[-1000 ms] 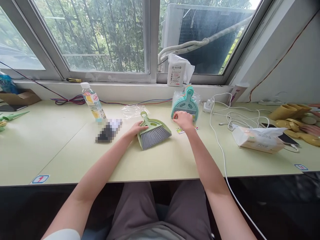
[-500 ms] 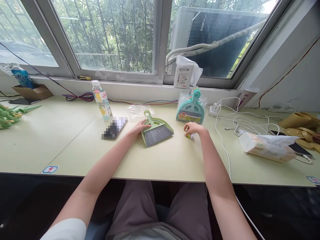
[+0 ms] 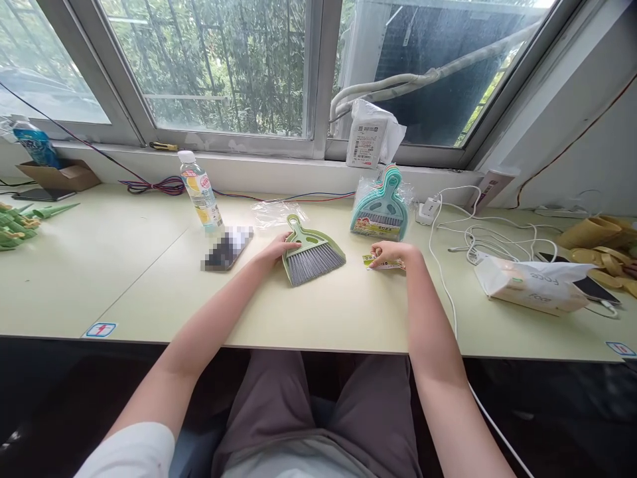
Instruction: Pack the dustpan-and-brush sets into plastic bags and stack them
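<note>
The left hand (image 3: 279, 249) is clamping the green dustpan set (image 3: 314, 257) near its handle, on the table (image 3: 308, 322). Rightward, before the teal dustpans (image 3: 382, 207), the right hand (image 3: 391, 251) is resting curled fingers on a label card (image 3: 368, 261); I can't tell whether they're pinching it.

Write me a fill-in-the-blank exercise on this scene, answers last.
The ____ hand grips the grey-bristled light-green plastic dustpan-and-brush set.
The small yellow-green printed card is at the fingertips of the ____ hand.
The clear plastic bottle has a ____ cap.

Missing words: left; right; white.
</note>
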`<state>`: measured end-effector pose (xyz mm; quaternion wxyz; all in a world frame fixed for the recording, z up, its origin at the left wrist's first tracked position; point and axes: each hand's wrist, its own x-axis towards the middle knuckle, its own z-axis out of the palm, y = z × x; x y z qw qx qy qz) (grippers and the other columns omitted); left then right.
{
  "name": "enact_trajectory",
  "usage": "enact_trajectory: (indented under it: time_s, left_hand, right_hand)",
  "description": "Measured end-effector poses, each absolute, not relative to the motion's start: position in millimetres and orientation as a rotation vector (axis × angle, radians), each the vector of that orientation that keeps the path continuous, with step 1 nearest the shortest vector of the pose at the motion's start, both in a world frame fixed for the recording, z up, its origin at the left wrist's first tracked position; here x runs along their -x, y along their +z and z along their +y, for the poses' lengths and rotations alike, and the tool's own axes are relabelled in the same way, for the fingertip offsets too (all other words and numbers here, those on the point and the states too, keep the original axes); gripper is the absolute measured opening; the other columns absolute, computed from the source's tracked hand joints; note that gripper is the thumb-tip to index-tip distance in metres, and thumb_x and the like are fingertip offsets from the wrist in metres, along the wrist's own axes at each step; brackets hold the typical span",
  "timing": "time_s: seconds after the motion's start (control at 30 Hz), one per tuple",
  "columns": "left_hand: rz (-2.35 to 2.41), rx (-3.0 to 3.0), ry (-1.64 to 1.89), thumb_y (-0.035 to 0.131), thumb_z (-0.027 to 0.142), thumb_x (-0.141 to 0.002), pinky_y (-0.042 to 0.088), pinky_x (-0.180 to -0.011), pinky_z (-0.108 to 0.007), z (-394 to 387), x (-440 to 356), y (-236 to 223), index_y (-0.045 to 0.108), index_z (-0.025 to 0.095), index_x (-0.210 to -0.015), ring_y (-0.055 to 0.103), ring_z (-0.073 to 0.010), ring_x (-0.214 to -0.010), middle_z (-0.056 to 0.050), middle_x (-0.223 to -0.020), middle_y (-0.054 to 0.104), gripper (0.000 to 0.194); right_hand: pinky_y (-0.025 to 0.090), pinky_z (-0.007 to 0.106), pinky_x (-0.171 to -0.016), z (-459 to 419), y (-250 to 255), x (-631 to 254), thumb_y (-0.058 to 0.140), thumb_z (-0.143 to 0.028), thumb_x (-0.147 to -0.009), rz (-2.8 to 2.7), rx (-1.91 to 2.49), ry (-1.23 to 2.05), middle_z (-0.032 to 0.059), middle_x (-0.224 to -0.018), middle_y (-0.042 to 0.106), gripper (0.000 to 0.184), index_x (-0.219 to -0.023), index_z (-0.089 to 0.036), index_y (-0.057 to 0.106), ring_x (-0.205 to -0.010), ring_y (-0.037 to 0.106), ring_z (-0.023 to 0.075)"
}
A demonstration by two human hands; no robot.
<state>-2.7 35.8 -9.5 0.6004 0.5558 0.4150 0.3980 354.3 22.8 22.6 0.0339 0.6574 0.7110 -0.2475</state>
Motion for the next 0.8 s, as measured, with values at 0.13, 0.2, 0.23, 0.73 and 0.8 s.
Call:
enact_trajectory:
  time_s: [0.13,0.2,0.23,0.73,0.8]
  left_hand:
    - [0.994,-1.230,0.981,0.079,0.023,-0.059,0.053,-0.086,-0.041,34.1,-0.2,-8.9,0.062,0.015,-0.112,0.069,-0.0268,-0.090,-0.011,-0.101,0.071,0.056]
    - [0.995,-1.208,1.028,0.077,0.022,-0.060,0.053,-0.087,-0.041,35.2,-1.8,-10.3,0.061,0.014,-0.113,0.069,-0.0257,-0.090,-0.010,-0.101,0.071,0.056]
    - [0.993,-1.202,1.062,0.076,0.021,-0.060,0.053,-0.087,-0.041,36.1,-2.4,-11.4,0.060,0.014,-0.113,0.068,-0.0254,-0.091,-0.010,-0.102,0.070,0.056]
    - [1.035,-1.307,1.085,0.082,0.023,-0.057,0.056,-0.085,-0.040,36.3,-4.1,-13.7,0.047,0.020,-0.126,0.065,-0.0268,-0.103,-0.013,-0.123,0.062,0.077]
    - [1.023,-1.297,1.054,0.080,0.027,-0.061,0.057,-0.078,-0.037,35.7,-3.5,-14.1,0.045,0.022,-0.129,0.066,-0.0258,-0.099,-0.012,-0.123,0.062,0.077]
  right_hand:
    - [0.029,0.025,-0.056,21.5,23.9,-338.3,0.079,-0.049,-0.056,2.416,-1.913,-0.972,-0.0035,-0.065,0.053,0.041,-0.065,-0.020,0.052,-0.062,0.047,0.0125]
    - [0.026,0.025,-0.055,19.3,25.4,-331.0,0.076,-0.052,-0.059,2.505,-1.821,-1.109,-0.0050,-0.060,0.047,0.042,-0.061,-0.019,0.050,-0.058,0.041,0.0106]
    - [0.024,0.025,-0.054,18.4,25.8,-328.0,0.076,-0.054,-0.060,2.535,-1.791,-1.177,-0.0057,-0.058,0.044,0.043,-0.059,-0.019,0.049,-0.057,0.038,0.0098]
    - [0.051,0.022,-0.051,40.0,-26.8,-224.2,0.076,-0.024,-0.069,2.426,-2.362,-2.576,0.0010,-0.073,0.065,0.022,-0.081,-0.017,0.060,-0.052,0.055,0.0082]
    - [0.052,0.024,-0.051,34.3,-25.5,-218.9,0.073,-0.020,-0.070,2.531,-2.393,-2.407,0.0005,-0.072,0.064,0.017,-0.080,-0.017,0.059,-0.051,0.057,0.0096]
